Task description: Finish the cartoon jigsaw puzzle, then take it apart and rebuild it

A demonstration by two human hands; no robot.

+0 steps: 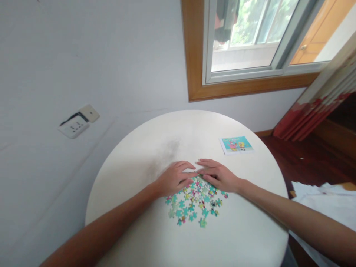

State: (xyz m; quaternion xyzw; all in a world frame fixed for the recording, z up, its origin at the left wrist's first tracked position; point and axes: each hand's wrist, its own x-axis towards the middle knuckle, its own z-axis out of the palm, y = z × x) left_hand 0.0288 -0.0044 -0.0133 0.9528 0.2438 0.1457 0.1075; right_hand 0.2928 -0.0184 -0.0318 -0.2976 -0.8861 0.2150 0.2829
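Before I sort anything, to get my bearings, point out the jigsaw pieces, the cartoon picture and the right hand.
Jigsaw pieces (194, 199), head view: middle of the pile.
Cartoon picture (237, 145), head view: centre of its printed side.
Right hand (224, 178), head view: back of the hand.

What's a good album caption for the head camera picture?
Left hand and right hand at the far edge of puzzle pieces on a table, card beyond.
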